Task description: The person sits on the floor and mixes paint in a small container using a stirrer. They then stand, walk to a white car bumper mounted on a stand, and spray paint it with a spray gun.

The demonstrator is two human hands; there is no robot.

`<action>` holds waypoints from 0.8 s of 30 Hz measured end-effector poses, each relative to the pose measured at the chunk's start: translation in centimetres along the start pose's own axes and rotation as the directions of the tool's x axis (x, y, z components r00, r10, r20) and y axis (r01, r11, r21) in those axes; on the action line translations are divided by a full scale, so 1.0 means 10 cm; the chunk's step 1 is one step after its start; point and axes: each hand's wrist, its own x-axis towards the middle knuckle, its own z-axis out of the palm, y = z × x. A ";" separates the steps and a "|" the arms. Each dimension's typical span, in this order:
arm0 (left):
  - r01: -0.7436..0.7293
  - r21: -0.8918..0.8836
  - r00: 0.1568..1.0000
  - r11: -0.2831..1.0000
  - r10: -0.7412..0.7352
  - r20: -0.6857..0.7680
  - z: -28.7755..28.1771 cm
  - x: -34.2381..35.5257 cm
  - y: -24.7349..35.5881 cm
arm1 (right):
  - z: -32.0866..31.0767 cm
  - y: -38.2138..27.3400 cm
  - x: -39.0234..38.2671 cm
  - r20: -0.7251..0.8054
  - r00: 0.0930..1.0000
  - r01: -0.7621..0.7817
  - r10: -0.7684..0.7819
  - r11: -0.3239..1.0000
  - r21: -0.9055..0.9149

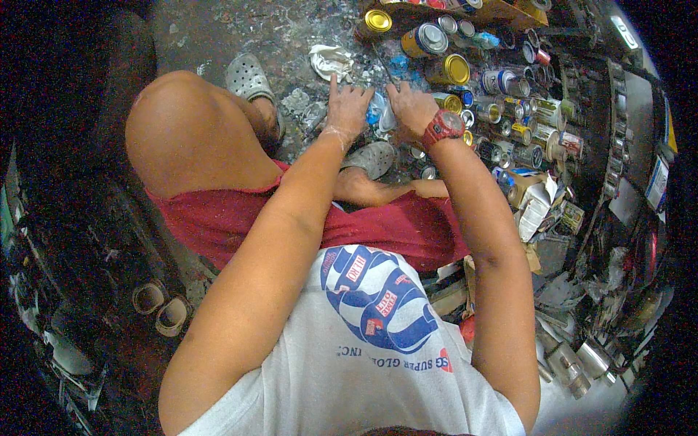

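On the stained floor (211, 29), a crumpled white cloth (331, 63) lies just beyond the left hand (349, 110), index finger stretched; a blue-and-white plastic piece (377, 110) sits between it and the right hand (413, 110), fingers bent. Whether either grips it, I cannot tell. Metal cans (454, 70) crowd the floor's right edge.

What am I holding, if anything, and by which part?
It can't be told: your left hand and right hand flank a bluish object, but any grip is unclear.

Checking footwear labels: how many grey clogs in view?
2: one grey clog left of the left hand, the other clog between the forearms, nearer the body. More could hide in the dark edges.
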 end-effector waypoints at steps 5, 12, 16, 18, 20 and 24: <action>-0.008 -0.052 0.998 0.999 0.004 -0.062 0.00 -0.02 0.01 | 0.02 0.02 0.01 0.016 1.000 0.017 -0.017 1.000 0.007; -0.005 -0.018 1.000 1.000 0.005 -0.027 0.08 0.01 -0.01 | -0.06 -0.01 0.04 0.072 0.997 -0.007 0.008 1.000 -0.016; -0.016 -0.054 0.997 0.998 0.012 -0.074 0.04 -0.01 0.01 | -0.03 0.02 0.03 0.015 1.000 0.010 -0.010 1.000 0.009; -0.017 -0.075 0.995 0.997 0.010 -0.094 0.03 -0.02 0.01 | -0.04 0.03 0.05 0.044 0.999 0.006 -0.006 1.000 0.000; -0.010 -0.073 0.996 0.997 0.004 -0.090 0.03 -0.02 0.02 | -0.06 0.04 0.06 0.061 0.998 0.016 -0.016 1.000 -0.002; -0.015 -0.086 0.996 0.996 0.008 -0.089 0.08 -0.01 0.00 | -0.14 0.02 0.05 0.102 0.995 0.015 -0.014 1.000 -0.009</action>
